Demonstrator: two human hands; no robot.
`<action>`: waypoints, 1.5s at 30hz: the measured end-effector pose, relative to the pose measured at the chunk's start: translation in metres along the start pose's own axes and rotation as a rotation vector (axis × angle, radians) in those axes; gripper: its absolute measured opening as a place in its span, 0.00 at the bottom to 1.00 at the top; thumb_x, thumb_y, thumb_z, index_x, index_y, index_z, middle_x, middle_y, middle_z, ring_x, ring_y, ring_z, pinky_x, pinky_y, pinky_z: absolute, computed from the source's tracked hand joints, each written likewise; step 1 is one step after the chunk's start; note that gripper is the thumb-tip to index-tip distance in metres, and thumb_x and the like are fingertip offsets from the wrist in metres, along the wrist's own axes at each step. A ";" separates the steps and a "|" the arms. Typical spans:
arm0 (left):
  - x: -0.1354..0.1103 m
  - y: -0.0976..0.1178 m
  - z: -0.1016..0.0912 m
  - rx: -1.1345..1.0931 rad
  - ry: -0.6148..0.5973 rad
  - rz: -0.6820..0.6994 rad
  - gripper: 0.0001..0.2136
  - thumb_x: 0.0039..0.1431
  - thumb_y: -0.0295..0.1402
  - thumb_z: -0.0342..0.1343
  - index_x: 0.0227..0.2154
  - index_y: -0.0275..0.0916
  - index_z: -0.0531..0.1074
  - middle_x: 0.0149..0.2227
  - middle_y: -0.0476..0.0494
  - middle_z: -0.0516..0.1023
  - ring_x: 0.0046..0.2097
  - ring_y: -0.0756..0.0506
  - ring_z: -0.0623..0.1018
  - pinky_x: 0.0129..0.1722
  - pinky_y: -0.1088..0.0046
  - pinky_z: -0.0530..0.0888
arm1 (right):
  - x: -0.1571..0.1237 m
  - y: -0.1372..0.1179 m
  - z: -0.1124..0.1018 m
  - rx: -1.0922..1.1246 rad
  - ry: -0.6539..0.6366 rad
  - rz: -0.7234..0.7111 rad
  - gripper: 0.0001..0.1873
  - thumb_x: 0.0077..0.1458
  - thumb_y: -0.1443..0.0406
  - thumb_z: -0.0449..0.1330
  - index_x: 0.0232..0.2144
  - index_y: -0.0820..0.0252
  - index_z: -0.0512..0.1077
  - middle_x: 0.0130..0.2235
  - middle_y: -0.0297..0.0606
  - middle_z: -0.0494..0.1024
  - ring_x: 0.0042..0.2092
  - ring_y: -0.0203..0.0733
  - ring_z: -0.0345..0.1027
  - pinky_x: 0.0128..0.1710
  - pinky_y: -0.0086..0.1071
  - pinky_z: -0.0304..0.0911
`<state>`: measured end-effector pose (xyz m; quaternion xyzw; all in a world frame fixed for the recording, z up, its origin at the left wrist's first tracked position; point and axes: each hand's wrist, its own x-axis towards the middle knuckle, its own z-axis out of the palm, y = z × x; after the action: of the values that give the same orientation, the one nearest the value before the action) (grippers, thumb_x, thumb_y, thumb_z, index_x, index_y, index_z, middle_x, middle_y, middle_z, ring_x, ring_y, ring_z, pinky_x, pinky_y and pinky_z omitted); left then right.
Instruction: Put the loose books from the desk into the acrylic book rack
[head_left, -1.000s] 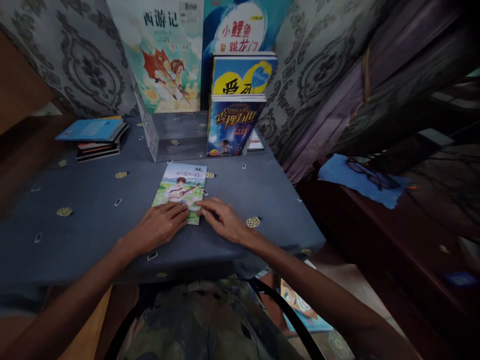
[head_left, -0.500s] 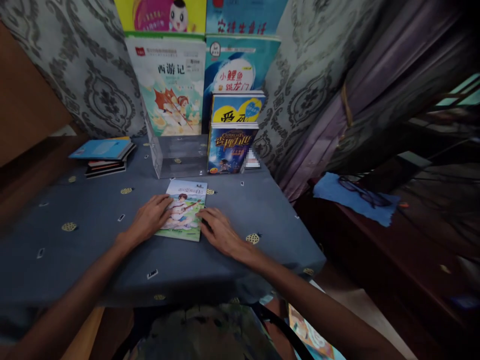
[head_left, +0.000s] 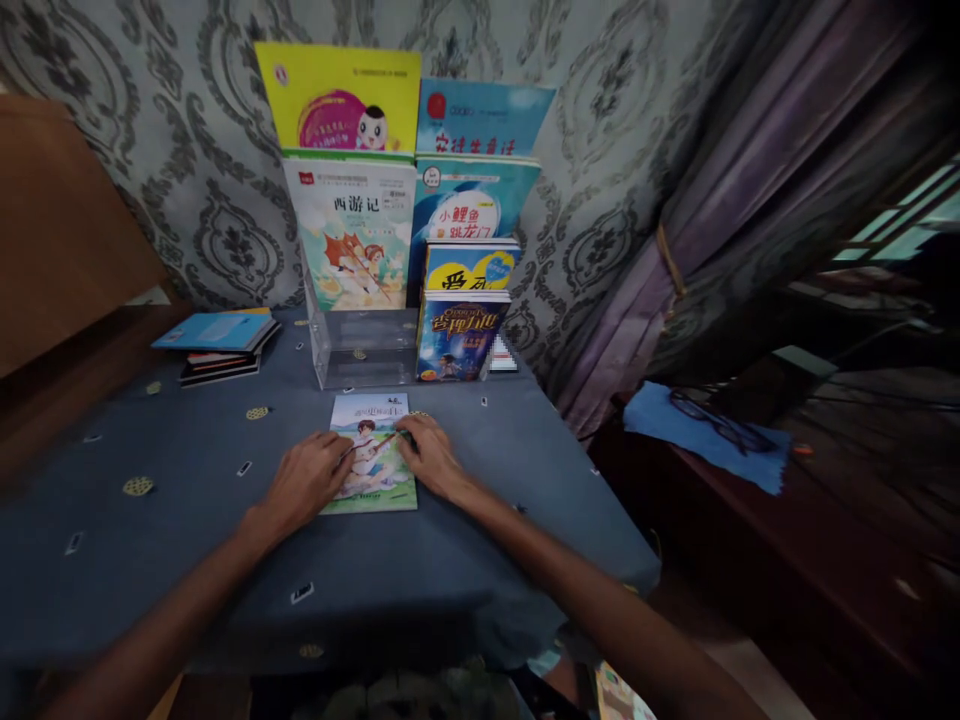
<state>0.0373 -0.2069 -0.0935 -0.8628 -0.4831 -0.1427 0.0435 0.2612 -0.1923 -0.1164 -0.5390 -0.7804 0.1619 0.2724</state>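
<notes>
A thin paperback book (head_left: 375, 484) with a drawn figure playing a guitar on its cover lies on the cloth-covered table. My left hand (head_left: 309, 478) holds its left side, fingers close together over the cover's edge. On the opposite side, my right hand (head_left: 431, 452) grips the right edge with curled fingertips. Behind the book stands a clear acrylic display rack (head_left: 364, 368). Its left column carries a white book (head_left: 360, 240) below a yellow book (head_left: 341, 75). The lower right of the rack holds a dark blue book (head_left: 461, 338), and its lower left tier shows bare plastic.
A small stack of books (head_left: 217, 332) lies at the table's back left. Patterned curtains (head_left: 622, 120) hang behind. To the right, glasses (head_left: 720, 420) rest on a blue cloth (head_left: 675, 432) upon a dark red surface (head_left: 795, 560).
The book has turned slightly and now lies straighter, with both hands still at its sides. My view has tilted upward, so the tops of the upper books show.
</notes>
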 end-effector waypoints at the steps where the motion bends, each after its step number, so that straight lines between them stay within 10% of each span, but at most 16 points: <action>1: 0.003 0.000 0.001 0.009 -0.007 -0.004 0.14 0.69 0.34 0.45 0.39 0.39 0.77 0.37 0.40 0.79 0.41 0.42 0.78 0.38 0.68 0.73 | 0.004 -0.004 0.002 -0.045 -0.006 -0.006 0.16 0.63 0.68 0.56 0.51 0.64 0.74 0.55 0.51 0.75 0.59 0.51 0.66 0.60 0.47 0.61; 13: 0.040 -0.031 0.060 -0.040 0.105 -0.097 0.20 0.69 0.35 0.43 0.57 0.34 0.70 0.61 0.30 0.72 0.64 0.35 0.70 0.59 0.52 0.70 | 0.033 -0.026 0.013 -0.198 -0.087 0.158 0.31 0.68 0.59 0.51 0.66 0.73 0.59 0.70 0.58 0.55 0.72 0.54 0.45 0.70 0.53 0.42; 33: 0.039 -0.034 0.062 -0.345 0.278 -0.152 0.20 0.65 0.39 0.45 0.54 0.41 0.72 0.56 0.36 0.75 0.54 0.38 0.78 0.53 0.57 0.76 | -0.024 -0.028 0.013 -0.228 -0.006 -0.018 0.22 0.67 0.61 0.50 0.58 0.64 0.68 0.67 0.55 0.63 0.70 0.60 0.52 0.68 0.51 0.53; 45: 0.046 -0.040 0.050 -1.389 0.238 -0.841 0.12 0.59 0.29 0.55 0.46 0.37 0.70 0.43 0.37 0.82 0.47 0.40 0.83 0.45 0.65 0.80 | -0.025 -0.014 0.023 -0.169 0.069 -0.069 0.22 0.65 0.65 0.53 0.60 0.62 0.68 0.67 0.53 0.62 0.69 0.60 0.54 0.67 0.55 0.56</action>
<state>0.0363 -0.1370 -0.1304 -0.4187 -0.5599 -0.5043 -0.5068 0.2437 -0.2195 -0.1337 -0.5381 -0.7995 0.0673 0.2584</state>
